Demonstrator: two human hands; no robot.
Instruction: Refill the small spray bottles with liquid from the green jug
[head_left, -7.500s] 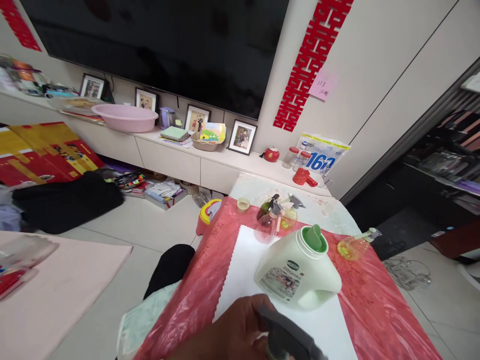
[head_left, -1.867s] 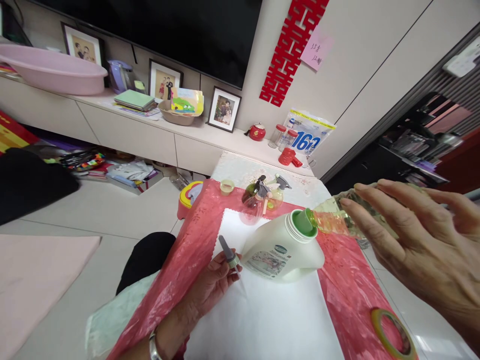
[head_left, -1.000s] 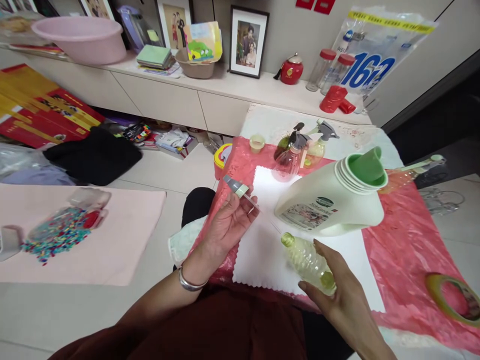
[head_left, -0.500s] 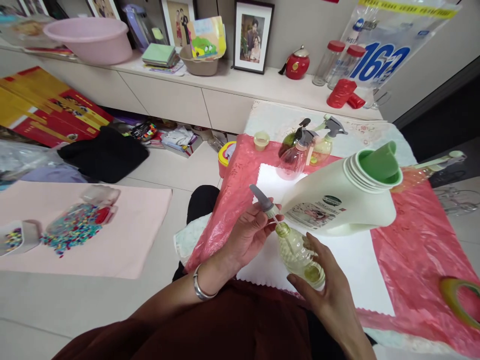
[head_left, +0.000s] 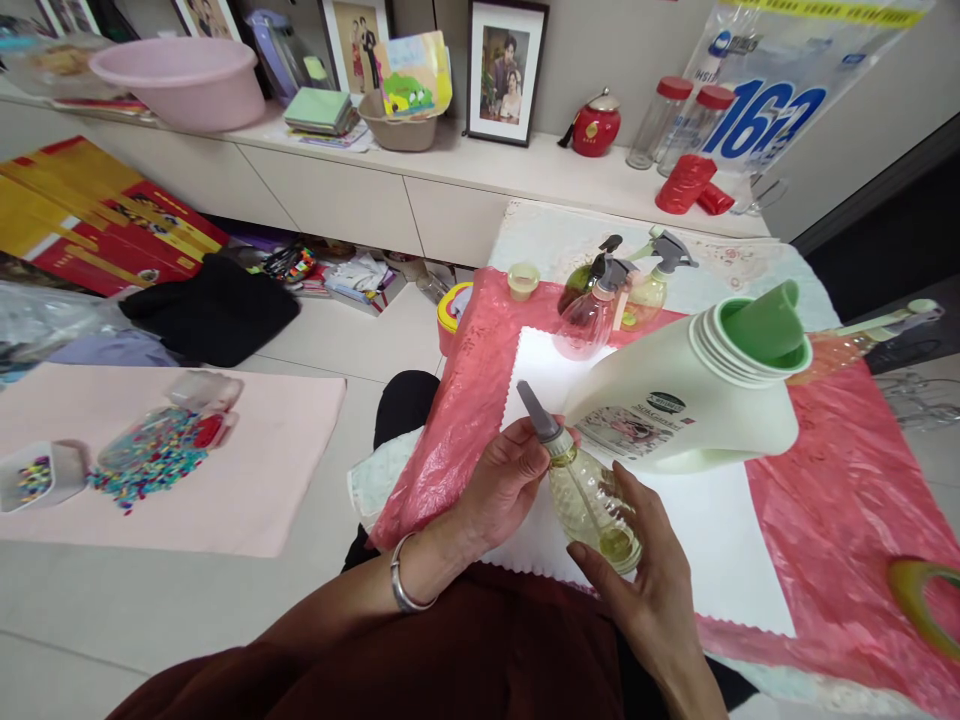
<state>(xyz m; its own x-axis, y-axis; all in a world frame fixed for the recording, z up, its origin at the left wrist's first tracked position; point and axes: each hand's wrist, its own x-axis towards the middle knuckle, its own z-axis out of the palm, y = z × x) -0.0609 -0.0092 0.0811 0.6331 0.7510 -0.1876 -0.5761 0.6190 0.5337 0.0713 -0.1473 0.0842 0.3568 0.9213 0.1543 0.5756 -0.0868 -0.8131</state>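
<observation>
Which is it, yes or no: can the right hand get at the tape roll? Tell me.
Probably not yet: the right hand holds the spray bottle, the left hand at its gray spray head. Freed, it likely could; only white paper and red plastic sheeting show before the tape roll.

The left grip [head_left: 502, 485] covers part of the spray bottle's [head_left: 589, 500] collar, so I can't tell whether it sits fully screwed down. The right grip [head_left: 652, 580] hides one side of that bottle, its rear fingers out of sight. On the jug [head_left: 697, 420], the label's smaller print is too tiny to read; its body hides the lower part of the pale-nozzled bottle [head_left: 840, 350]. A clear pinkish bottle [head_left: 585, 322] partly blocks the dark one [head_left: 574, 285]. The counter [head_left: 825, 490] conceals much of the yellow-and-red stool [head_left: 454, 308]. The picture's right edge cuts the tape roll [head_left: 911, 600], the top edge the "160" bag [head_left: 787, 110], the left edge the white box [head_left: 71, 478]. A wiry object [head_left: 922, 405] blurs at far right.
</observation>
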